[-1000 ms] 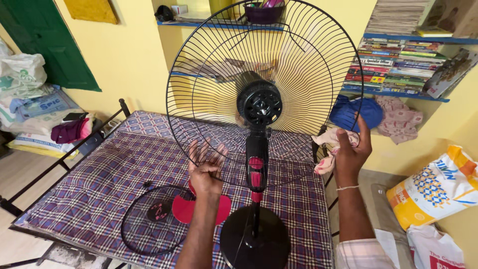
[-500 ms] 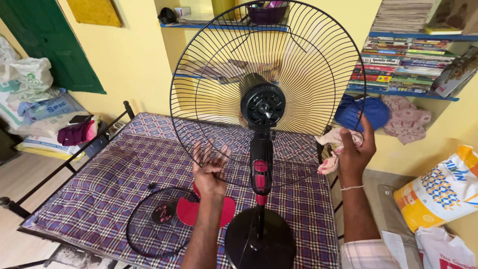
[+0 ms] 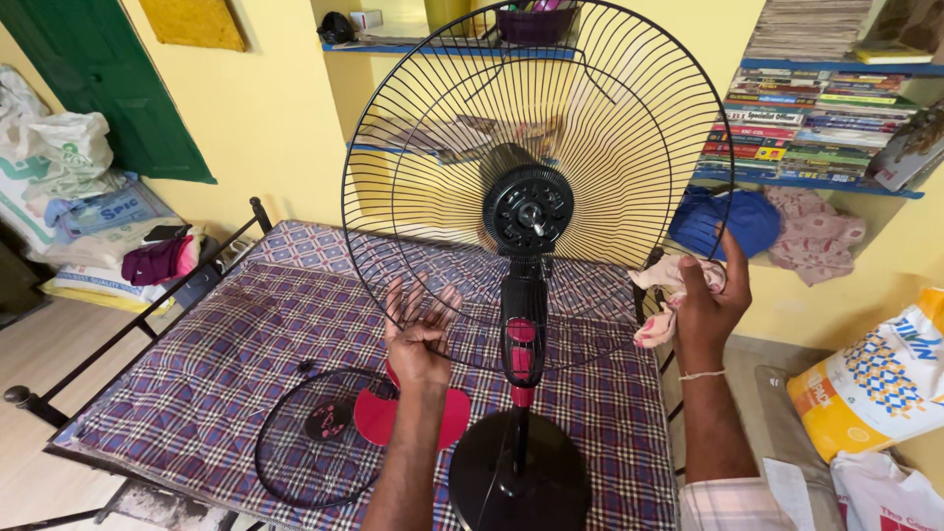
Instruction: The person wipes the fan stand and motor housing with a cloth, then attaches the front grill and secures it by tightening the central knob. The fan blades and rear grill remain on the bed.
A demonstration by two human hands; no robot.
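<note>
A black table fan stands on a checked mattress (image 3: 216, 364), with its rear wire guard (image 3: 610, 128) bare and its motor hub (image 3: 532, 210) exposed. My left hand (image 3: 418, 329) is open, palm up, with its fingertips at the guard's lower left rim. My right hand (image 3: 710, 295) grips a pale crumpled cloth (image 3: 661, 285) against the guard's right rim. The fan's round black base (image 3: 519, 482) sits just in front of me. The loose front guard (image 3: 315, 433) and the red fan blades (image 3: 393, 413) lie flat on the mattress under my left forearm.
The bed has a black metal frame (image 3: 128, 329). Filled sacks (image 3: 69, 197) are piled at the left beside a green door (image 3: 88, 69). Blue wall shelves (image 3: 816, 177) hold stacked books and folded cloths. Printed bags (image 3: 875, 383) lean at the right.
The view has shifted slightly, so everything sits a little to the right. Both hands keep their hold on the guard's rim, with the right hand a touch lower.
</note>
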